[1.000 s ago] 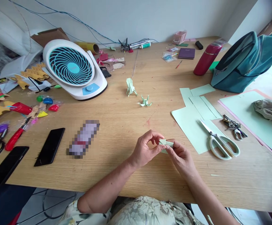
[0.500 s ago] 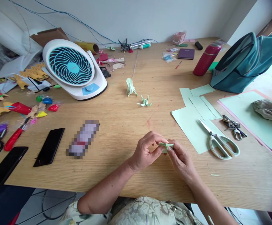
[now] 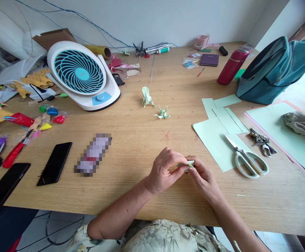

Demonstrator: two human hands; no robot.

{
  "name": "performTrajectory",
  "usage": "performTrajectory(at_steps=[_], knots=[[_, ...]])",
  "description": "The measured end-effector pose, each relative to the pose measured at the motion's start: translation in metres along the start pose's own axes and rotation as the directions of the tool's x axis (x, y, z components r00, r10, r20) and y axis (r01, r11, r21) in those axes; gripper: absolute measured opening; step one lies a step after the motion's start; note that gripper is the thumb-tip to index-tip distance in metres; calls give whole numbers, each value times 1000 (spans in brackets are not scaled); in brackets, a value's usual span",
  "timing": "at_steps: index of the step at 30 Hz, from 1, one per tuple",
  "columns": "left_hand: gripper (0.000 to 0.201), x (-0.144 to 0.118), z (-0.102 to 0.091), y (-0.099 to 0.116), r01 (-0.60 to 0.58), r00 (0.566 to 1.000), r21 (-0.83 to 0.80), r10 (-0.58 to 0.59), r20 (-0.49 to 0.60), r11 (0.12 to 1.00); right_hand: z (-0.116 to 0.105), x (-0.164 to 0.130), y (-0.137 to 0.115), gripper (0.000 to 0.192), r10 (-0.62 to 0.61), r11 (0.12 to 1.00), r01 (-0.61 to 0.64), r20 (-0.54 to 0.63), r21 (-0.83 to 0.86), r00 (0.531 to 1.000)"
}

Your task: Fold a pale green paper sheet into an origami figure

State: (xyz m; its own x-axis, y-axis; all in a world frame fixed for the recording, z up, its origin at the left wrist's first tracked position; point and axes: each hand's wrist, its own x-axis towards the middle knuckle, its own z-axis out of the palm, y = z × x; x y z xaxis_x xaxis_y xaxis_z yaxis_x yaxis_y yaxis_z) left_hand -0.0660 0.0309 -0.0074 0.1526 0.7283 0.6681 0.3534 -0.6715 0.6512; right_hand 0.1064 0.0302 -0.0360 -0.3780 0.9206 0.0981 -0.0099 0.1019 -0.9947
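A small folded piece of light green paper [image 3: 190, 163] is pinched between both hands, just above the front part of the table. My left hand [image 3: 164, 171] grips its left end between thumb and forefinger. On its right end, my right hand [image 3: 203, 176] is closed with the thumb in front. The fingers cover much of the piece. Beyond the hands stand two folded green paper figures: a taller one [image 3: 146, 97] and a spiky, low one [image 3: 163, 112]. To the right, scissors [image 3: 247, 159] with pale handles lie partly on a green paper sheet [image 3: 211, 143].
A fan [image 3: 80, 75] stands at the back left. Black phones [image 3: 55, 163] and a red-handled knife [image 3: 14, 152] lie at the left. At the right are keys [image 3: 263, 141], a red bottle [image 3: 232, 66], a teal bag [image 3: 268, 77] and more green sheets [image 3: 281, 129].
My left thumb and forefinger have closed further over the folded paper, so less of its left end shows. The view has shifted very slightly; the table's things stay put.
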Motion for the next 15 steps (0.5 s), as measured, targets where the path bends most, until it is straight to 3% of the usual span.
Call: performTrajectory(at_steps=[15], knots=[[17,-1,-1,-3,-66,998,0,65,12,998,-2,-1,2,24,-7,999,7,-8,-45,1000]])
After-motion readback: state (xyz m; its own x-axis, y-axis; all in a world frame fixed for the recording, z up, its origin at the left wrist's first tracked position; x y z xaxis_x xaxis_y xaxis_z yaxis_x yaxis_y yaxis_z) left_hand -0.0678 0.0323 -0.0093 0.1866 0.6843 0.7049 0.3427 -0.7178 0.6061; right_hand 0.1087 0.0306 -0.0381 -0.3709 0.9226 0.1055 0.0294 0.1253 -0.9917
